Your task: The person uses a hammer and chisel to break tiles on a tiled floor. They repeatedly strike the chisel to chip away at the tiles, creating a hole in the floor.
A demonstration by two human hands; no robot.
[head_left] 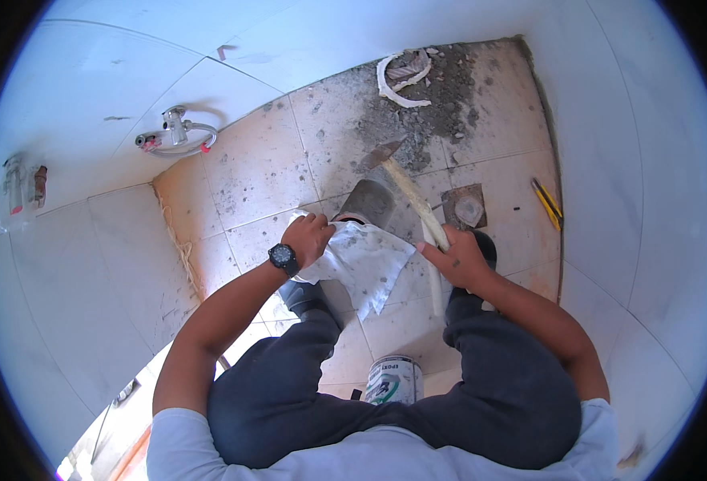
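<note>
My left hand (309, 239), with a black watch on its wrist, is closed on the upper left edge of a crumpled white sheet (365, 264); I cannot tell if it is cloth or plastic. My right hand (461, 260) is wrapped round the lower end of a hammer's pale handle. The hammer (409, 192) points up and away, its rusty, pointed head above the tiles. A pale strip (435, 289) hangs below my right hand. Just beyond the sheet is a grey, tube-like piece (371, 202) with a reddish rim, partly covered by the sheet.
Grey rubble (449, 88) and a broken white ring (393, 84) lie at the far wall. To the right are a square floor drain (467, 207) and a yellow utility knife (547, 204). A white can (395, 380) stands between my legs. A valve with hose (175, 128) juts from the left wall.
</note>
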